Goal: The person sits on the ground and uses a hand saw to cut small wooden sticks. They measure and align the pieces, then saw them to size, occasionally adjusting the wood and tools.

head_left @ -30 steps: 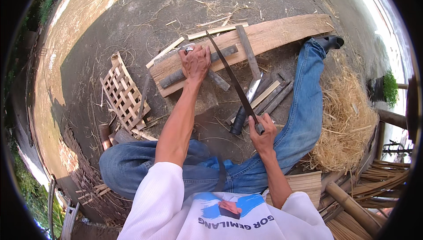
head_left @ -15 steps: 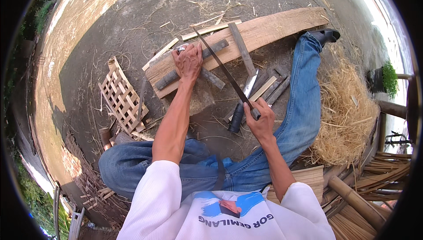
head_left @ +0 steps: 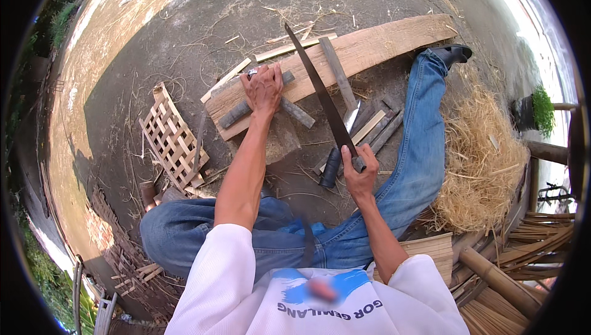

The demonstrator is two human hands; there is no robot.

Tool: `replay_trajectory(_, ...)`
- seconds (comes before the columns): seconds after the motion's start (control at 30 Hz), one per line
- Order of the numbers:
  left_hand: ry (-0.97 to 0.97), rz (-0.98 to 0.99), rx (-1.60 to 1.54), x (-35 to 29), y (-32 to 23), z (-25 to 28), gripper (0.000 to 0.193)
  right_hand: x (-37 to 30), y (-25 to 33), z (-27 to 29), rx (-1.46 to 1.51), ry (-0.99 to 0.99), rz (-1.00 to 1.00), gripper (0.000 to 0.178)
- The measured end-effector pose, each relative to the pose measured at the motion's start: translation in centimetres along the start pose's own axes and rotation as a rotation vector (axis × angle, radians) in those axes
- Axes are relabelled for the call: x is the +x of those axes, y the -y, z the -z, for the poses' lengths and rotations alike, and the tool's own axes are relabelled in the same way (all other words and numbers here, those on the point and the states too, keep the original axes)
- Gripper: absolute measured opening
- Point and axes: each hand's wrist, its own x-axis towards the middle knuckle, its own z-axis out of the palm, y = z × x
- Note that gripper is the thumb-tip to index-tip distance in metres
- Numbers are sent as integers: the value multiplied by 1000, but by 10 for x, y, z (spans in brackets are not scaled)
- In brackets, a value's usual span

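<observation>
My left hand (head_left: 265, 91) is closed around a dark round stick (head_left: 236, 114), pressing it down on a broad wooden plank (head_left: 394, 39). Something small and shiny shows by its fingertips, too small to name. In my right hand (head_left: 361, 178) is the handle of a long, tapering handsaw (head_left: 320, 92). The saw's dark blade points up and away, its tip beyond the plank, apart from the stick. A second dark stick piece (head_left: 298, 113) juts out below my left wrist. Near the right hand lies a knife with a black handle (head_left: 330, 167).
A flat grey strip (head_left: 337, 71) lies across the plank. Several dark and pale wood strips (head_left: 372, 127) lie between my legs. To the left rests a woven slatted panel (head_left: 172, 135). A heap of pale shavings (head_left: 477, 156) sits beside my right leg (head_left: 418, 132).
The saw has swung upward and right, away from the stick, its tip now farther off. The dark stick shows shorter beyond my left hand, which stays in place.
</observation>
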Motion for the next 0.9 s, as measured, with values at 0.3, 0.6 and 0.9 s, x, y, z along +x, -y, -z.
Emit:
replay_trajectory(0.3,230,276,-385,10,9,27,38,21,-30,7,-256,-440,-106,31)
replay_trajectory(0.6,-135,452,-186,-14,0,66,37,-7,-71,-26,-656,-13,-58,73)
replay_trajectory(0.9,57,277,-136,-73,22,63,49,19,-18,-64,-364,106,163,59)
